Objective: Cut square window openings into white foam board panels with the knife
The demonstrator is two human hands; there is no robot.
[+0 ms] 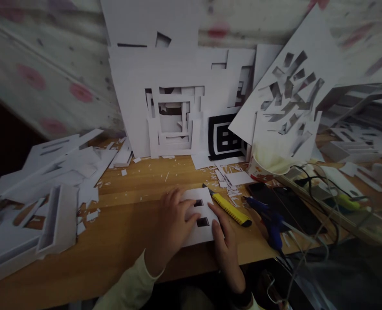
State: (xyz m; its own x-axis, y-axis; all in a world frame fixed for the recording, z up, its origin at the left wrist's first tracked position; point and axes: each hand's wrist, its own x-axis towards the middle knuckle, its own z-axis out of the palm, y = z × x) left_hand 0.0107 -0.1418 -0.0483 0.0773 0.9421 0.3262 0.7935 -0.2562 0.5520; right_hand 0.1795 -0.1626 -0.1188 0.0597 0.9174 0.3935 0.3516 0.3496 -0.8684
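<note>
A small white board piece (199, 234) with two rectangular cut-outs lies on the wooden table in front of me. My left hand (174, 219) rests over its left side, with thumb and index finger on top near the cut-outs. Along the right edge, my right hand (225, 237) grips the piece with its fingers bent. Just past that hand lies a yellow utility knife (231, 209), touching or nearly touching the board's far right corner. Beside it is a blue glue gun (271, 224) with its cable trailing to the right.
White sheets with cut-outs (132, 107) lean on the back wall near a black printed pattern (212, 137). Foam board scraps (77, 165) and a box-like frame (61, 219) fill the left. A paper tub (258, 170), dark phones (299, 209) and a power strip (346, 224) stand right.
</note>
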